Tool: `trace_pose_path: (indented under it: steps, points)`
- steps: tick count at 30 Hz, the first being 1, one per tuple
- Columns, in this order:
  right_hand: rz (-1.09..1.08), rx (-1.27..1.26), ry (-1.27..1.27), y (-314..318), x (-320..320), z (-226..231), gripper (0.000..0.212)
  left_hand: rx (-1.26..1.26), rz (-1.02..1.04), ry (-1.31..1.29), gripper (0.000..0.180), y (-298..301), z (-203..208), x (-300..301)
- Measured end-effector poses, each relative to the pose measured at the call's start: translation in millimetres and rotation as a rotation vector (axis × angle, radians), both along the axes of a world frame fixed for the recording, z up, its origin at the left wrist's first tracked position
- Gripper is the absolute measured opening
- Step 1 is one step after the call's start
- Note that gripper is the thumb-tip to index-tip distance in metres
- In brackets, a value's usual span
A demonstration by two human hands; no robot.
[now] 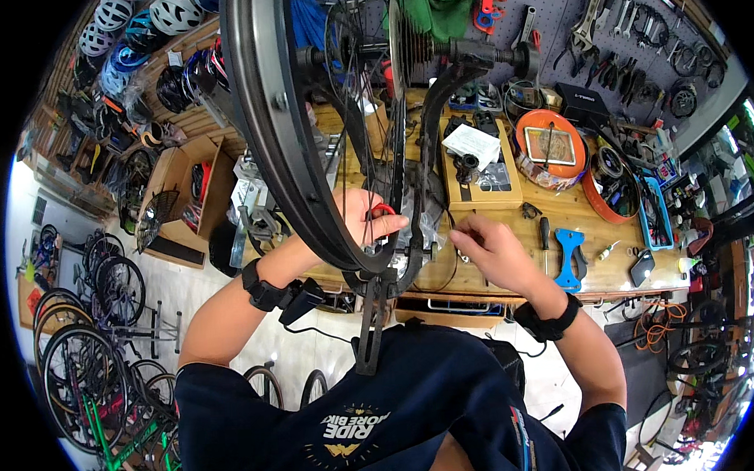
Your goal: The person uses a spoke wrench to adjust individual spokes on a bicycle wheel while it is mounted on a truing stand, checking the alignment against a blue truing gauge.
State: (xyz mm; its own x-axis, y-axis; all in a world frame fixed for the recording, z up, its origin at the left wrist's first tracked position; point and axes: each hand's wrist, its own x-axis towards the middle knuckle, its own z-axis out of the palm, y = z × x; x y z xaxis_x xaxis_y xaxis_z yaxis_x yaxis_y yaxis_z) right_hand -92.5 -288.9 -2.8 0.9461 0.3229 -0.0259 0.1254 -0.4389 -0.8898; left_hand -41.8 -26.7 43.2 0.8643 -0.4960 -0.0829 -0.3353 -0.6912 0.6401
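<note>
A bicycle wheel (275, 131) with a black rim and thin spokes is clamped upright in a dark truing stand (429, 121). My left hand (361, 218) reaches in at the lower part of the rim, among the spokes. Its thumb and fingers close on a small red spoke wrench (383, 209), partly hidden by the fingers. To the right of the stand, my right hand (492, 250) hovers above the wooden bench (511, 268), apart from the rim. Its fingers curl inward with the thumb close to them; whatever they may hold cannot be made out.
An opened cardboard box (482, 200) with a paper on it lies behind my right hand. Beside it are an orange round tray (523, 139), a screwdriver (545, 244) and a blue tool (570, 258). A tool pegboard (544, 22) stands behind; bicycles (98, 328) crowd the left.
</note>
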Motion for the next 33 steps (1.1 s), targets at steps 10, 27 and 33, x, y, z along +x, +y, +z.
trace_pose_path:
  steps: [10, 27, 33]
  points:
    - [0.113, 0.035, -0.026, 85, 41, 12, 0.019, -0.475, -0.059, 0.479, 0.032, 52, -14, 12]
    - [0.062, 0.705, 0.326, 72, 22, 36, 0.009, -0.663, 0.166, 0.117, 0.058, 3, 33, 3]
    - [0.06, 0.564, 0.258, 83, 23, 20, 0.008, -0.818, 0.359, 0.34, 0.065, -8, 6, 5]
